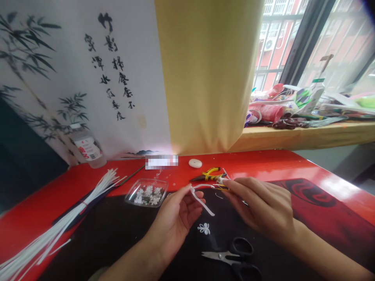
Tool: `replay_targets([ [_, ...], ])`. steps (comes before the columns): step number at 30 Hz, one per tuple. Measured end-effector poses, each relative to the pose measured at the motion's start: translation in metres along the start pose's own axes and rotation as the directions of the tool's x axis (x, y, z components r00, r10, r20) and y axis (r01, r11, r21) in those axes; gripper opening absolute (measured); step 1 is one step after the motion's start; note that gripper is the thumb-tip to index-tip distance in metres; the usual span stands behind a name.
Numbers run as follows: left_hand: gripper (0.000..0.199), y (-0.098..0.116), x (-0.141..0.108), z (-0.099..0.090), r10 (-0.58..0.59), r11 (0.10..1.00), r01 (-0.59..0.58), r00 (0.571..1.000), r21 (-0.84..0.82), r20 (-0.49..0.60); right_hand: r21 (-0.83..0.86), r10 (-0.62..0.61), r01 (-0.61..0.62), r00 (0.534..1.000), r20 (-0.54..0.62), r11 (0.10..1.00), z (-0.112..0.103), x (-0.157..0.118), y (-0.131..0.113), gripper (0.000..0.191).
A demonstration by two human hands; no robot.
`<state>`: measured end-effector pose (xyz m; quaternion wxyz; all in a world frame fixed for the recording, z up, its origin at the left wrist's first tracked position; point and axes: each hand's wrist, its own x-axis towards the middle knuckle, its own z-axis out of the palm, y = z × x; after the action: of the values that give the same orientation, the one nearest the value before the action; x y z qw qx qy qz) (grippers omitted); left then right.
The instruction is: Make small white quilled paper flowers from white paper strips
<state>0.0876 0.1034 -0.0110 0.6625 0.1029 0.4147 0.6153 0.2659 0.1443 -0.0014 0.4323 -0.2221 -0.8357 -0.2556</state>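
Observation:
My left hand (180,212) pinches a white cord (205,205) between thumb and forefinger. A tail of it hangs down to the right, and another length arches across toward my right hand (259,199). Closed fingers on the right grip thin gold-coloured tweezers (219,187), whose tips reach the arched end of the cord. Part of the tweezers is hidden by the fingers. Just below the hands, a small white knotted flower (204,228) lies on the black mat (117,242). Nearer to me are black-handled scissors (224,255), their blades pointing left and slightly apart.
A clear dish (146,193) of white knotted flowers stands left of my hands. Yellow-handled pliers (209,174) and a white oval object (195,163) lie behind them. Bundled white cords (79,207) and a plastic bottle (88,146) are at left; the windowsill (307,134) is cluttered.

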Motion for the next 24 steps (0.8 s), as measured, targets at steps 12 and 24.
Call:
replay_targets([
  [12,0.009,-0.0004,-0.0028,0.0024,-0.029,1.000,0.029,1.000,0.007,0.004,-0.056,-0.066,0.064,0.998,-0.019,0.996,-0.0011,-0.0023,0.0035,0.022],
  [24,0.009,-0.0011,-0.0035,0.0027,-0.014,1.000,0.014,1.000,0.007,0.013,-0.103,-0.061,0.057,0.997,-0.038,0.993,-0.0028,-0.0040,0.0065,0.025],
])
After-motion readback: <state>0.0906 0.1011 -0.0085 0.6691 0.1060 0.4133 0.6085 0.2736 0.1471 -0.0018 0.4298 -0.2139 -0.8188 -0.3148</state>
